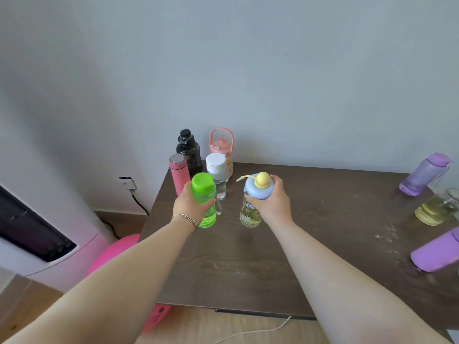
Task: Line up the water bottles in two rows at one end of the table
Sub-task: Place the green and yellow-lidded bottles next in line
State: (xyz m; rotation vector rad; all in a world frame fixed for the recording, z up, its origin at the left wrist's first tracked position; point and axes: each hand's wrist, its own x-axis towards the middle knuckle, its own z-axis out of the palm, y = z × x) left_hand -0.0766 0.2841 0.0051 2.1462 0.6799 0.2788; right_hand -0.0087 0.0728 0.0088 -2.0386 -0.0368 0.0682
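Two bare forearms are stretched forward over the dark wooden counter [248, 264]. The left hand [191, 202], with a thin bracelet [186, 219] on its wrist, is closed around the green bottle [205, 202]; its grip is on the upper half, just under the green cap. The right hand [272, 199] is closed on the blue lid of a clear cartoon-printed bottle [250, 212], which carries a yellow ball on top.

At the far left corner four bottles are lined up in two rows: a pink flask [178, 175] and a white-capped clear bottle [218, 177] in front, a black bottle [188, 151] and a pink-handled jug [223, 150] behind. The green bottle is held just in front of the flask.

On the right side, well apart, a translucent purple bottle [424, 173], a glass jar with yellowish liquid [437, 209] and a solid purple bottle [437, 249] are seen.
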